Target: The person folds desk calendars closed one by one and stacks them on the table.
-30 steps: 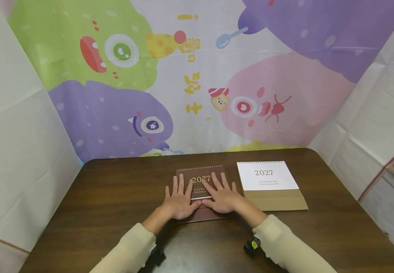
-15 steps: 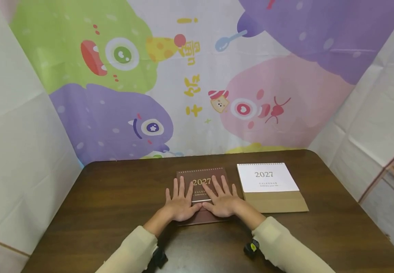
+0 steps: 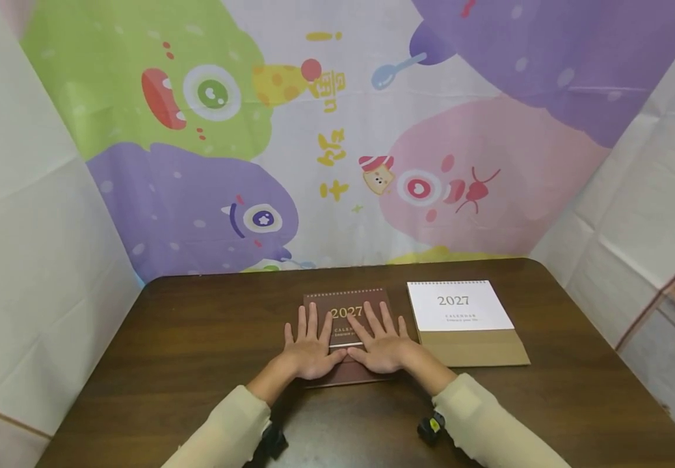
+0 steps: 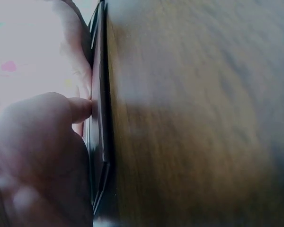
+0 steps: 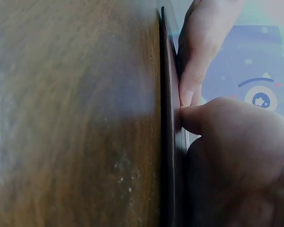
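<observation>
A dark brown desk calendar [image 3: 346, 302] marked 2027 lies flat on the wooden table in the head view, with a row of binding rings along its far edge. My left hand [image 3: 309, 354] rests on its left part, fingers spread and straight. On the right part my right hand [image 3: 383, 344] lies the same way. The two thumbs meet near the calendar's lower middle. Both palms hide much of the cover. From the side, the left wrist view has my left thumb [image 4: 80, 109] on the calendar's surface, and the right wrist view shows my right thumb [image 5: 191, 118] there too.
A second 2027 calendar, white with a tan base [image 3: 472, 348], lies to the right of the brown one. The dark wooden table [image 3: 197, 338] has a backdrop of cartoon monsters [image 3: 337, 240] behind it. White cloth walls [image 3: 33, 260] stand at both sides.
Both hands stay spread on the brown calendar. The whole head view has shifted slightly, so the table and calendars sit a little lower in it.
</observation>
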`<state>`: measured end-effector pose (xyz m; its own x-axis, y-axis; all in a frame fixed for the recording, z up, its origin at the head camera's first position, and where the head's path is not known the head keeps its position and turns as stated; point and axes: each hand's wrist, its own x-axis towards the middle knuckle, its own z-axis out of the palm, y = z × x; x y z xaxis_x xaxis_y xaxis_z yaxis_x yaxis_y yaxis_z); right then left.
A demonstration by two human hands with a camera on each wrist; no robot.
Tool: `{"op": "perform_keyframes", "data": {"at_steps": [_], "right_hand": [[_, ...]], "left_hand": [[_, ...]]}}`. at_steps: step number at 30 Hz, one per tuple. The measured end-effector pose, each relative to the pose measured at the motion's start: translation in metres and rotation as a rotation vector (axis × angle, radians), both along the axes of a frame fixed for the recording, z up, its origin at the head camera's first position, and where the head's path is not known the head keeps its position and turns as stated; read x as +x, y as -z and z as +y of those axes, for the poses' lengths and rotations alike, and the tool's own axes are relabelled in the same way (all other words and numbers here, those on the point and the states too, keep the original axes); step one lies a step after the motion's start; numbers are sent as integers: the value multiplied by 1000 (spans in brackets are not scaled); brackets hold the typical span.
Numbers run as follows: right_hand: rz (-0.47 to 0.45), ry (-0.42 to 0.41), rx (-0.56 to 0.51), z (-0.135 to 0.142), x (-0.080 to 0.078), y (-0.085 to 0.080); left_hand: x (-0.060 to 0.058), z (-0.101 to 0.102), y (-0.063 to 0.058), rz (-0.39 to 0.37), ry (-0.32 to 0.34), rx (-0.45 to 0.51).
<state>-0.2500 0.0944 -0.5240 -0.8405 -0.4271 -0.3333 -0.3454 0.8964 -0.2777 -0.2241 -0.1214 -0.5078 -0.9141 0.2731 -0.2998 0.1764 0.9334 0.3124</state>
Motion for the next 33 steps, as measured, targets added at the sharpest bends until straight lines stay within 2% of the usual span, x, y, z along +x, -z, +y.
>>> {"op": "perform_keyframes", "data": {"at_steps": [4,10,20,26,30,33], "right_hand": [[0,4,-7,1,2,-4],[17,10,-60,0,3,-10],[35,65,-232,8,1,-17],[95,95,-307,16,-1,-27],[124,144,-334,13,1,-40],[146,198,-357,10,5,-51]], "left_hand": [[-2,1,-2,-11,3,-9],[-1,0,-4,19,-8,10],[1,-11,-3,89,-70,192],[-2,-25,-3,104,-145,242],[-4,-28,-5,163,-181,293],[-7,-31,-1,234,-224,353]]}}
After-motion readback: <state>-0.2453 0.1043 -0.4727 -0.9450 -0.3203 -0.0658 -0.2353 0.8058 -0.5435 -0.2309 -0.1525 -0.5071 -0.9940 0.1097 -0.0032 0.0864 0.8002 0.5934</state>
